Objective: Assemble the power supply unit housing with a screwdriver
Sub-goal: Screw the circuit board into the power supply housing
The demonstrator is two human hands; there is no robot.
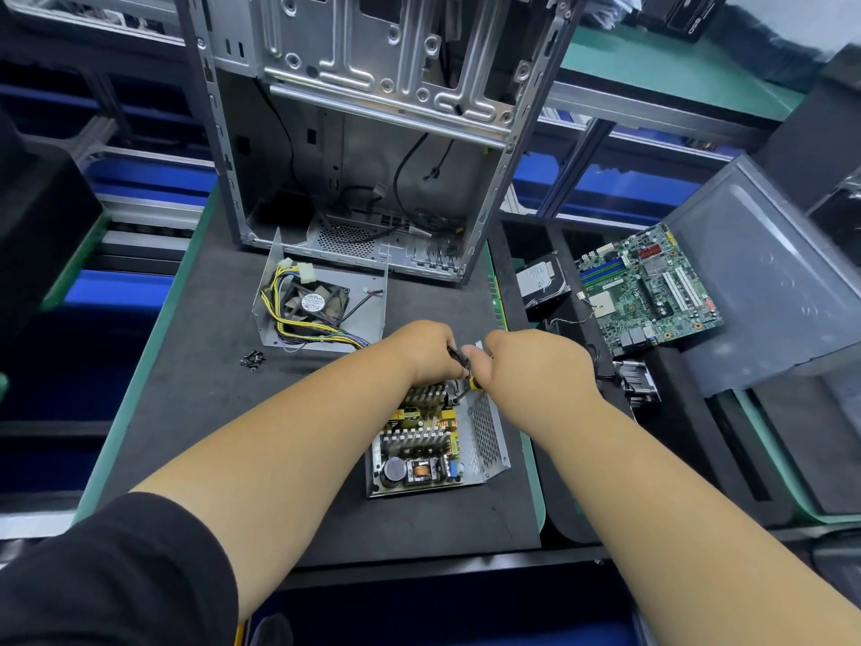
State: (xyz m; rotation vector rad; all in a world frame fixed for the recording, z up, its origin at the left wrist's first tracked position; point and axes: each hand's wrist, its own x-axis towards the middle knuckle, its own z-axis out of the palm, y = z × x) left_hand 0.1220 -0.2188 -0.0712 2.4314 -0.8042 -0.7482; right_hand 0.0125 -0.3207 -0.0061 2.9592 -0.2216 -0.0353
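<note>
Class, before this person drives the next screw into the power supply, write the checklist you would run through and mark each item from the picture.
1. Screwdriver gripped: ok, both hands, left hand and right hand, are closed around it.
2. Tip seated on a screw: cannot tell, hidden among the parts.
3. Power supply base flat on the mat: ok.
4. Spare screws within reach: ok, a pile lies on the mat.
5. Cover with fan fitted: not ok, it lies apart.

A computer repair workshop: a stripped PC case (368, 132), motherboard (647, 286), hard drive (540, 282) on a foam-topped desk (209, 389).
</note>
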